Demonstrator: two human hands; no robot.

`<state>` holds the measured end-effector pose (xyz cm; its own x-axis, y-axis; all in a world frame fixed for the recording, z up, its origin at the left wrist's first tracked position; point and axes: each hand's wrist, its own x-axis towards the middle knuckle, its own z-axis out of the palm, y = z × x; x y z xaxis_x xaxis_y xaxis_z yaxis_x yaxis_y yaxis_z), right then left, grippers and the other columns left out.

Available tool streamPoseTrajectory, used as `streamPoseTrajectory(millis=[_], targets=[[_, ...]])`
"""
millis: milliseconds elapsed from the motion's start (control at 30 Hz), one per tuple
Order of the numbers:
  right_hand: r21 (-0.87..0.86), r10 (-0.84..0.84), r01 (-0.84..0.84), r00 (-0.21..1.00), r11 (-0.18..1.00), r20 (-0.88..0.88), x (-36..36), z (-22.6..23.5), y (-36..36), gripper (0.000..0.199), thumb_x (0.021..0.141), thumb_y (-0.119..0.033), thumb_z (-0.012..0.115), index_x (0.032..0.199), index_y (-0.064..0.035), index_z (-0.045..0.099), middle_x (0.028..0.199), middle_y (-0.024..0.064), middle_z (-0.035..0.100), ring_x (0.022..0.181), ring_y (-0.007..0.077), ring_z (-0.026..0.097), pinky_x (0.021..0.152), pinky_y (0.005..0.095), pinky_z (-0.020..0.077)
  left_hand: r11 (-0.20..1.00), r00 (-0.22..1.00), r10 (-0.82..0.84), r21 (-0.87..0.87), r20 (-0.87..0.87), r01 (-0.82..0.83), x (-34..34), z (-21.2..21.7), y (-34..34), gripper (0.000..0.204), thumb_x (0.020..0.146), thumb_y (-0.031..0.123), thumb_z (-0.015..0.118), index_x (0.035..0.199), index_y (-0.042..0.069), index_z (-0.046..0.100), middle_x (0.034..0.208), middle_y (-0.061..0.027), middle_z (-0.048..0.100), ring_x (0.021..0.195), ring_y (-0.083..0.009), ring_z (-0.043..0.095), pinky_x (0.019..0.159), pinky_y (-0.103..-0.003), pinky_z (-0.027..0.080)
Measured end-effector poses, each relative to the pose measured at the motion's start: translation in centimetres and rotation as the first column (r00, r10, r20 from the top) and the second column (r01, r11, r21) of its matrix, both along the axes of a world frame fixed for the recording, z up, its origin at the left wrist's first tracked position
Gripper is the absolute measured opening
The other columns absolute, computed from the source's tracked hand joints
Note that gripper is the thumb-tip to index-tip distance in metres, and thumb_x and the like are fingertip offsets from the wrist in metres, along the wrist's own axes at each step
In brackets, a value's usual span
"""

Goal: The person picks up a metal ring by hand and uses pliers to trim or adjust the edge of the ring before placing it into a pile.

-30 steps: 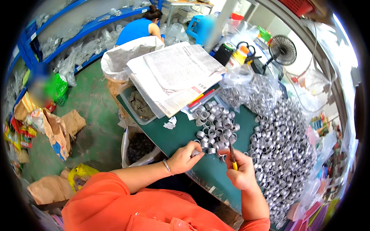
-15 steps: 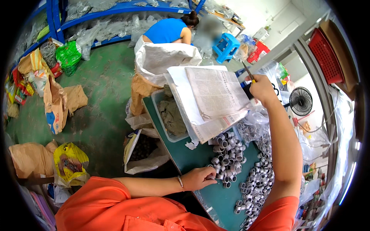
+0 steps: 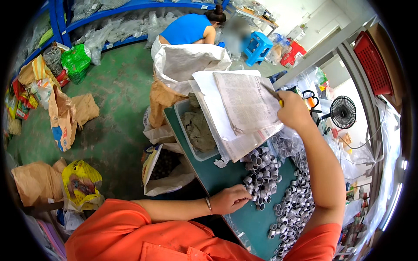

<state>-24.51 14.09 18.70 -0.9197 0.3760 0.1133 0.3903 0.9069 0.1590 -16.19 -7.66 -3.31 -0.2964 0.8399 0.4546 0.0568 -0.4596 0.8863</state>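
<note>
Both hands were apart: the left hand was low at the near edge of the table, the right hand well forward of it, by the right edge of the newspaper. Fingers wrapped firmly round it, the right hand held a tool by its yellow handle, the dark pointed blade slanting leftward across the paper; whether it touched the sheet could not be told. On the left hand the fingers were curled inward, the thumb close against them; whether anything was pinched inside could not be seen.

Small grey metal rings were heaped just beside the left hand, on its right and forward of it, the nearest ones close to its fingertips. That heap lay nearer the person than the right hand did. A second spread of rings covered the table farther right, partly hidden by the right forearm.

Left of the newspaper, and partly under it, was a clear tub with a greyish lump inside. A white sack gaped beyond it. A small black fan stood to the right. Farther off, a person in blue bent forward near a blue stool.
</note>
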Motion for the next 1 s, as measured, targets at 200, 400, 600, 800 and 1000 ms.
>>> streamPoseTrajectory(millis=[200, 400, 600, 800, 1000], targets=[[0.16, 0.123, -0.113, 0.991, 0.981, -0.054, 3.2, 1.4, -3.5, 0.024, 0.07, -0.003, 0.057, 0.093, -0.0062, 0.065, 0.088, 0.017, 0.06, 0.085, 0.0358, 0.062, 0.075, 0.0455, 0.0506, 0.995, 0.995, 0.095, 0.036, -0.03, -0.094, -0.2, 0.5, 0.0, 0.01, 0.086, 0.005, 0.06, 0.095, 0.003, 0.06, 0.083, -0.0092, 0.054, 0.06, -0.0199, 0.054, 0.056, -0.03, 0.045], [-0.316, -0.142, 0.109, 0.986, 0.943, -0.083, 2.7, 2.9, -1.2, 0.028, 0.072, -0.006, 0.054, 0.099, -0.0005, 0.061, 0.079, 0.0116, 0.056, 0.075, 0.0246, 0.058, 0.067, 0.0334, 0.0469, 0.995, 0.995, 0.083, -0.042, -0.053, -0.085, 0.1, 0.7, -0.3, 0.008, 0.085, 0.006, 0.061, 0.093, 0.003, 0.06, 0.082, -0.0087, 0.054, 0.059, -0.0188, 0.055, 0.056, -0.029, 0.046], [-0.794, -0.44, 0.157, 0.885, 0.587, -0.15, -0.5, 3.9, 1.9, 0.028, 0.072, -0.012, 0.06, 0.098, -0.0037, 0.061, 0.065, 0.0011, 0.041, 0.055, 0.0125, 0.036, 0.044, 0.0275, 0.0267, 0.992, 0.99, 0.102, -0.061, -0.1, -0.108, 0.0, 0.7, -0.3, 0.012, 0.084, 0.004, 0.063, 0.096, 0.003, 0.062, 0.086, -0.0063, 0.058, 0.062, -0.0136, 0.056, 0.057, -0.025, 0.047], [-0.819, -0.518, 0.236, 0.851, 0.523, -0.086, -2.9, 3.7, 3.0, 0.023, 0.073, -0.01, 0.06, 0.097, -0.0106, 0.06, 0.066, -0.0059, 0.042, 0.051, 0.0057, 0.034, 0.043, 0.023, 0.0248, 0.983, 0.979, 0.17, 0.085, -0.116, -0.16, 0.2, -0.1, 0.2, 0.013, 0.084, 0.003, 0.063, 0.097, 0.003, 0.063, 0.091, -0.0094, 0.06, 0.071, -0.0191, 0.06, 0.062, -0.027, 0.049], [-0.816, -0.507, 0.236, 0.858, 0.527, -0.079, -2.7, 3.4, 3.3, 0.02, 0.077, -0.015, 0.058, 0.097, -0.0115, 0.06, 0.066, -0.0055, 0.042, 0.053, 0.0062, 0.036, 0.044, 0.0238, 0.0255, 0.985, 0.98, 0.159, 0.087, -0.123, -0.149, 0.0, 0.1, 0.2, 0.014, 0.084, 0.003, 0.063, 0.098, 0.002, 0.063, 0.094, -0.0106, 0.06, 0.077, -0.0216, 0.06, 0.065, -0.028, 0.049]])
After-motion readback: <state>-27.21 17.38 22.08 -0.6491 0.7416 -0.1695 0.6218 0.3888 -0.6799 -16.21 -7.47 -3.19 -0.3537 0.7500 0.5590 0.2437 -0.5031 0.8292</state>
